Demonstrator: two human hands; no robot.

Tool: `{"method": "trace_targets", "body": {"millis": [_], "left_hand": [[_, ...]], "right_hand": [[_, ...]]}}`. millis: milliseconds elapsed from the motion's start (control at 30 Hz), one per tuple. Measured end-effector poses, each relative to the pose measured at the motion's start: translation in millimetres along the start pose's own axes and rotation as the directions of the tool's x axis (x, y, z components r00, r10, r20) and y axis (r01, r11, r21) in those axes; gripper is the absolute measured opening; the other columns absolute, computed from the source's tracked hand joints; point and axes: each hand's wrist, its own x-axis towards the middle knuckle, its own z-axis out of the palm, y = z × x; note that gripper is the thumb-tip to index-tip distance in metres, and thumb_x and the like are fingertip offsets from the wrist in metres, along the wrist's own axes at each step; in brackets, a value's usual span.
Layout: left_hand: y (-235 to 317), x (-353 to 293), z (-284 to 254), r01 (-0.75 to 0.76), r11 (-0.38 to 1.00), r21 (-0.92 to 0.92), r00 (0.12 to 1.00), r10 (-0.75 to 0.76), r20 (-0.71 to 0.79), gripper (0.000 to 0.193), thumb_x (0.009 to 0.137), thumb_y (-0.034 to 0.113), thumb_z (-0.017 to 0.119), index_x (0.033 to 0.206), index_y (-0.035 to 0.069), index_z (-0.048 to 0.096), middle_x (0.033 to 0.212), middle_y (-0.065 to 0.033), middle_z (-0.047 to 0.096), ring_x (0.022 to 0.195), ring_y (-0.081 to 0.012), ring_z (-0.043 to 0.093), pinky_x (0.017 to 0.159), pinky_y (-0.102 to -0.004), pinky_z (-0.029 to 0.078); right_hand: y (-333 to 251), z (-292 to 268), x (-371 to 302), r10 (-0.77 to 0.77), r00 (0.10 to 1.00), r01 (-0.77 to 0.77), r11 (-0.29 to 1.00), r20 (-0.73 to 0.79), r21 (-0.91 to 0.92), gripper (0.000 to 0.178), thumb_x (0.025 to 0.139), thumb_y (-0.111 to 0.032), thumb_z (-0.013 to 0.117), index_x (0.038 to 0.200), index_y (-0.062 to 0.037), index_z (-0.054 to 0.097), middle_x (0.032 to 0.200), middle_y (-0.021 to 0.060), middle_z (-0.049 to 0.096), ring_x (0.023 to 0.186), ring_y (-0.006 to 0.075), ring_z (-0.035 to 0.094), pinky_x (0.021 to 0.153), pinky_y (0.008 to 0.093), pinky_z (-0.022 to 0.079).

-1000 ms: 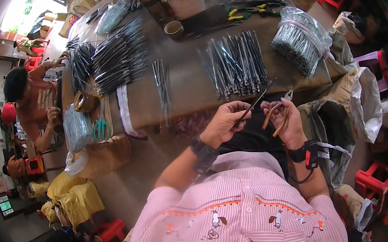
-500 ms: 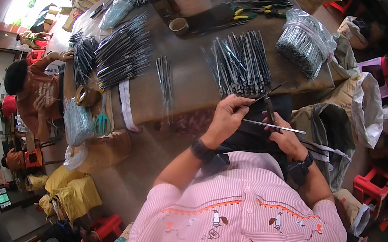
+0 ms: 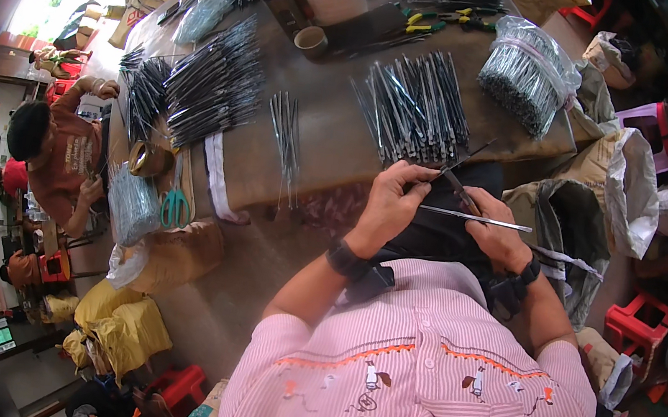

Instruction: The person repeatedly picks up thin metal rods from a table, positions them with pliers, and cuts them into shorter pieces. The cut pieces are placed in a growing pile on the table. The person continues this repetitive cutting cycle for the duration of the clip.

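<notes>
A crowded workroom surrounds a brown bench (image 3: 337,91), on which slender metal strips lie in several separate groups. Just off its near edge, the left hand (image 3: 396,200) pinches a dark strip (image 3: 473,153) between thumb and fingers, the free end pointing far and right; a silvery strip (image 3: 476,219) extends rightward from the same hand, and whether the two form one bent piece cannot be told. The fingers of the right hand (image 3: 503,228) are wrapped around a hand tool (image 3: 459,191), whose dark head lies close to the left fingertips. Work on this piece appears under way rather than complete. Beyond the hands lies a broad row (image 3: 417,105) of strips; to its left are a sparse row (image 3: 283,143) and a large fanned pile (image 3: 213,85). All three are loose, whereas a bundle (image 3: 524,82) at the far right is gathered in a clear bag (image 3: 569,58) and is presumably further along. Which loose groups are finished and which remain cannot be determined; their number suggests much is left.
</notes>
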Motion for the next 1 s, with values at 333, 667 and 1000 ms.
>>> {"method": "trace_targets", "body": {"millis": [333, 667, 1000], "left_hand": [[2, -1, 7, 0.139, 0.990, -0.030, 0.990, -0.138, 0.007, 0.019, 0.084, 0.000, 0.062, 0.102, -0.002, 0.067, 0.085, -0.0079, 0.057, 0.077, -0.0162, 0.057, 0.072, -0.0267, 0.046], [12, -9, -27, -0.063, 0.874, 0.482, 0.985, 0.134, -0.113, 0.022, 0.081, 0.010, 0.068, 0.100, 0.000, 0.068, 0.083, -0.0134, 0.053, 0.076, -0.0301, 0.056, 0.071, -0.0337, 0.047], [-53, -6, -137, 0.426, 0.576, 0.698, 0.810, 0.100, -0.577, 0.034, 0.083, 0.027, 0.063, 0.105, 0.001, 0.068, 0.095, -0.0210, 0.060, 0.090, -0.0348, 0.058, 0.080, -0.0419, 0.046]], "right_hand": [[4, 2, 2, 0.067, 0.998, -0.069, 0.990, -0.019, -0.120, 0.023, 0.074, -0.014, 0.054, 0.094, -0.0049, 0.060, 0.073, 0.0204, 0.061, 0.071, 0.0414, 0.059, 0.065, 0.0472, 0.047], [-6, 8, 22, 0.099, 0.995, -0.098, 0.989, 0.002, -0.110, 0.028, 0.077, -0.018, 0.053, 0.101, -0.0064, 0.058, 0.081, 0.0225, 0.063, 0.081, 0.0438, 0.059, 0.071, 0.0511, 0.045], [12, 19, 20, 0.181, 0.983, -0.185, 0.961, 0.040, 0.207, 0.031, 0.078, -0.013, 0.049, 0.106, -0.0032, 0.057, 0.070, 0.0127, 0.058, 0.066, 0.0267, 0.057, 0.062, 0.0357, 0.045]]}}
